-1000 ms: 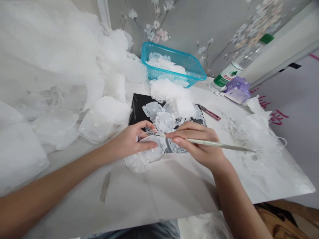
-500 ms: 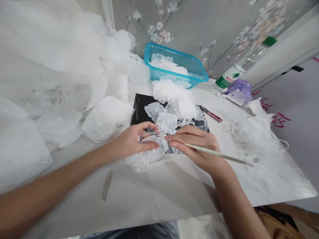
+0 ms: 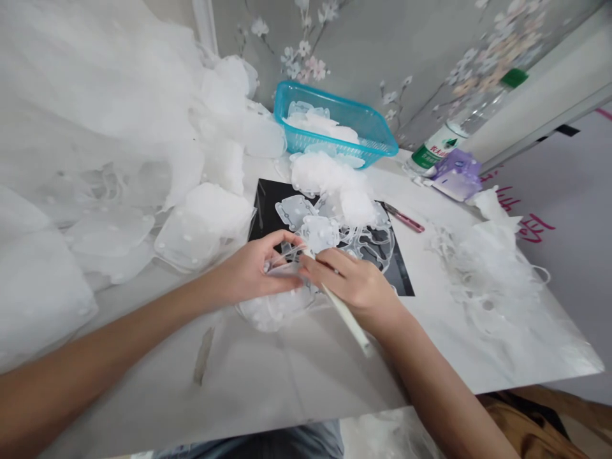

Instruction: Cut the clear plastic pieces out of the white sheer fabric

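The translucent piece (image 3: pixel 287 269) we are working on sits between our left thumb and fingertips, thin, whitish and see-through, with much of its outline hidden by our hands. Our left hand (image 3: pixel 248 271) is parted just enough to hold it; our right hand (image 3: pixel 354 280) is closed on a pale stick (image 3: pixel 347 319), its near end slanting back below the fingers. The step in hand looks like working the piece's edge with the right fingertips, and the next move, we judge, calls for a steady left pinch and a light right touch. More dotted pieces (image 3: pixel 272 312) lie just below our left fingers; beyond both hands' fingertips lies a black board (image 3: pixel 268 220).
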The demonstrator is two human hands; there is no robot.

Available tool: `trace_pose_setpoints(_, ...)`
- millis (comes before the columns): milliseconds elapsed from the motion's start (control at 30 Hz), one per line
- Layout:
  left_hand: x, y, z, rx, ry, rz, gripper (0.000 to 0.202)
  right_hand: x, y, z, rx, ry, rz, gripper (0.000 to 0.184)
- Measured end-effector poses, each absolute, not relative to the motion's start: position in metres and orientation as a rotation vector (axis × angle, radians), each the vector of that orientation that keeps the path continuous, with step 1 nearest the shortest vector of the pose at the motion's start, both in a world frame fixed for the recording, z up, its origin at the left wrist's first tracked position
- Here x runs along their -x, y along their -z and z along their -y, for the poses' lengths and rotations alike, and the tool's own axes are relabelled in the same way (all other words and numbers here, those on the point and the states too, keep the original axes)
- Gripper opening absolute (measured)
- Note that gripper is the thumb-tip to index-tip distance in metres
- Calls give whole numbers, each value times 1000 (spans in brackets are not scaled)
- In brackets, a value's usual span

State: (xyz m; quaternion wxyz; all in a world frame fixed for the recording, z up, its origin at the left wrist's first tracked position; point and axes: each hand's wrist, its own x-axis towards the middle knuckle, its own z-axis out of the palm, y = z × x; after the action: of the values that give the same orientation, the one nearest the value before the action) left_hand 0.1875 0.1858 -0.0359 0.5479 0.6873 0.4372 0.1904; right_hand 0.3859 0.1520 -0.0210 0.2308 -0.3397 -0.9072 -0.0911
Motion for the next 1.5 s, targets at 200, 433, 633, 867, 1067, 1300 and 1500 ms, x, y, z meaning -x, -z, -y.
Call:
trace_pose_setpoints(200, -186, 34, -185, -1567, -445, -954, 59, -392, 17, -152, 1038, -509, 1866, 19)
trace_pose_setpoints(433, -186, 35, -185, -1574, -479, -878, 54, -392, 15, -156, 1100, -880, 1309, 35)
trace_pose_setpoints(633, -188, 33, -183, -1638, -557, -824, 60, -379, 23, -155, 1331, -1144, 1494, 28)
trace_pose_setpoints(867, -188, 33, -184, -1577, -574, -920, 37, -375, 32, -159, 1176, -1382, 1121, 32)
trace_pose_setpoints(1067, -188, 34, -184, -1533, -588, -927, 32, -372, 33, -158, 1231, -1430, 884, 34)
trace_pose_setpoints(1300, -190, 36, -186, -1491, -662, -975, 30, -374, 32, -157, 1123, -1501, 762, 31)
trace_pose_setpoints(1500, -191, 33, -186, -1349, -770, -1088, 29, -376, 26, -159, 1113, -1526, 776, 28)
